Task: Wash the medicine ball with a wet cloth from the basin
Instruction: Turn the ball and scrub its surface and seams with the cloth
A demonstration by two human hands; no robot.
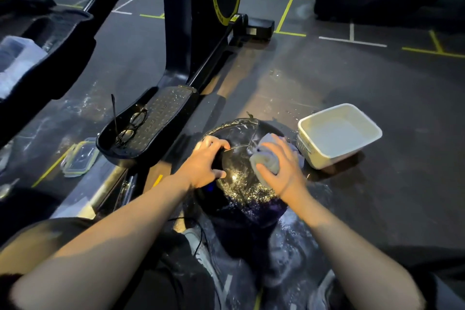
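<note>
A black medicine ball [241,178], wet and speckled with foam, rests on the floor between my legs. My left hand [205,162] grips its upper left side, fingers curled over the surface. My right hand [281,167] presses a bunched pale blue-grey cloth [266,161] against the ball's upper right. A white rectangular basin [312,156] holding water stands on the floor just right of the ball, apart from my hand.
A black exercise machine's foot pedal [151,118] sits left of the ball with a pair of glasses [132,126] on it. A clear container lid [80,157] lies further left. The machine's frame [191,33] rises behind. The floor [314,78] around the ball is wet.
</note>
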